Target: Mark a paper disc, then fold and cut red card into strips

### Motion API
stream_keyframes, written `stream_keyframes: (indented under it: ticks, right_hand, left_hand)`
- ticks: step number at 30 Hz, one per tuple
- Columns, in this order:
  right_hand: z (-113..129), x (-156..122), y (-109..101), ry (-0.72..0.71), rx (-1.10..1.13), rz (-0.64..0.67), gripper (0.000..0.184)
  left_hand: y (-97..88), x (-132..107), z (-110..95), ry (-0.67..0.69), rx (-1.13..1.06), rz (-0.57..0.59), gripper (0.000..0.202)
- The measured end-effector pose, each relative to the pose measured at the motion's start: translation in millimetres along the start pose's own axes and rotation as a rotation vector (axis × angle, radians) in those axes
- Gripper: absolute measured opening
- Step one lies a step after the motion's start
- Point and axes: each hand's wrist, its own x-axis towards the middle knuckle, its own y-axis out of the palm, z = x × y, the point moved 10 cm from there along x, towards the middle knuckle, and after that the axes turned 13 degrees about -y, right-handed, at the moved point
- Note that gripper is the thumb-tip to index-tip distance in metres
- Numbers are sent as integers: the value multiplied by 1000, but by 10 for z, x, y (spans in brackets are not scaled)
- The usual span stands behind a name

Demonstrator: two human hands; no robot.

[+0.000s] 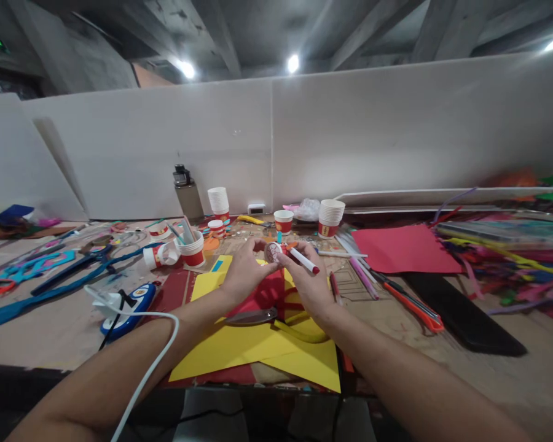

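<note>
Over yellow paper [212, 356], left grip [245, 270] holds a round piece [273, 252], right grip [311, 279] a white marker [305, 260].

Bare forearms [387, 362], bare grip [309, 279]

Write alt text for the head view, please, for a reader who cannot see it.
A person's left hand and right hand hold a small round piece above yellow paper, a marker also in the right hand. Stacked cups stand behind; a red sheet and a cutter lie to the right.

The round piece [273, 252] is brown with pale markings, the marker [305, 260] white and red, the paper [239, 351] yellow.
</note>
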Motion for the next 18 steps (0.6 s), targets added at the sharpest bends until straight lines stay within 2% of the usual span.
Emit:
stream_keyframes:
  ticks: [8, 11, 14, 18]
  right_hand:
    - [-14, 37, -33, 44, 64, -43, 32]
    - [-60, 58, -77, 58, 104, -79, 36]
    - [-126, 63, -157, 94, 115, -155, 37]
    - [-176, 63, -155, 108, 142, -167, 35]
  left_hand:
    - [124, 91, -71, 32, -12, 57, 40]
    - [96, 188, -65, 21, -16, 46, 41]
    - [-55, 440, -34, 17, 36, -11, 43]
    - [-352, 980, -2, 40, 349, -129, 43]
